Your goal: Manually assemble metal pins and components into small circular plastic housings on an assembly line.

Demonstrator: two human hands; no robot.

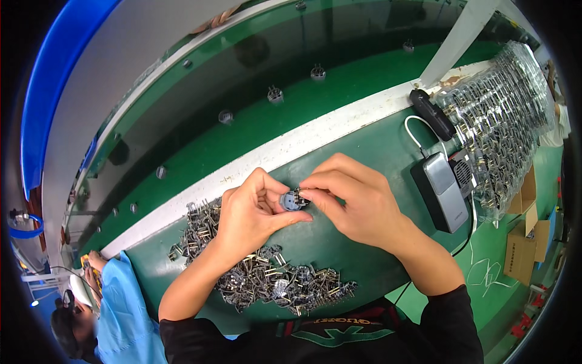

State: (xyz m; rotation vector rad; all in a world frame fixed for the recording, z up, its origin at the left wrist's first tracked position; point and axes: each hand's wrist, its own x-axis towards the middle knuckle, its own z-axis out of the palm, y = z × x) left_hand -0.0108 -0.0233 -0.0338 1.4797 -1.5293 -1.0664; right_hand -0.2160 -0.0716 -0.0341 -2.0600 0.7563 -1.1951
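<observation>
Over the green tabletop (376, 164), my left hand (245, 212) grips a round grey plastic housing (287, 202) between thumb and fingers. From the other side, my right hand (367, 200) pinches a small black part with metal pins (299, 198) against the housing's open face. Fingertips partly cover this part, so how deep it sits cannot be told. Below and beside my left forearm spreads a loose pile of similar black parts with metal pins (279, 285).
Beyond a white rail (327, 124) runs a green conveyor belt (364, 85) with several round pieces. At right stand a grey-and-black power bank (445, 188) with cables, a black device (431, 115), stacked clear trays of parts (500, 127) and cardboard boxes (521, 258). A blue-clad co-worker (127, 309) is at left.
</observation>
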